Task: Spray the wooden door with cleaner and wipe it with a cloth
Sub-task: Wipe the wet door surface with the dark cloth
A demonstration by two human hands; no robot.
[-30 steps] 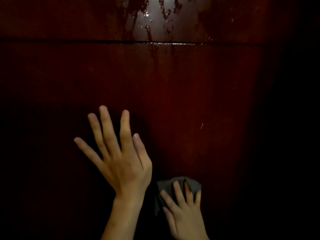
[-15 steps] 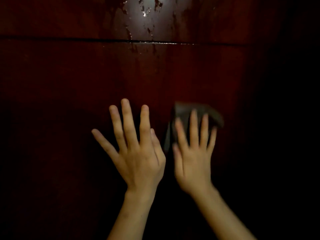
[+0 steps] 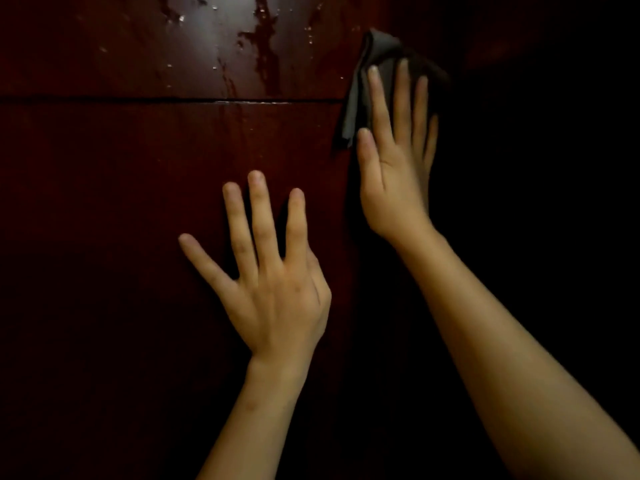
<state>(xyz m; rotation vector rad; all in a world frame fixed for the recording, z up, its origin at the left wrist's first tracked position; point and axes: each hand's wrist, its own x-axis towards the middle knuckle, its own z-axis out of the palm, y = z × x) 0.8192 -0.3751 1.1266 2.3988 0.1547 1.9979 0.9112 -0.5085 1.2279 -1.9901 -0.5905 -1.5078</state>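
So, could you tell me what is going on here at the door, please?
A person is cleaning a dark wooden door. The right hand presses a grey cloth flat against it with straight fingers, across the horizontal groove. The left hand rests flat on the lower panel, fingers spread. Wet streaks of cleaner glisten on the upper panel, left of the cloth, not yet wiped.

Glossy wet wooden door [image 3: 138,168], matt cloth [image 3: 356,112]

Up goes the right hand [image 3: 394,174], pressing the cloth [image 3: 360,98] from low on the door [image 3: 104,202] past the groove [image 3: 138,98].
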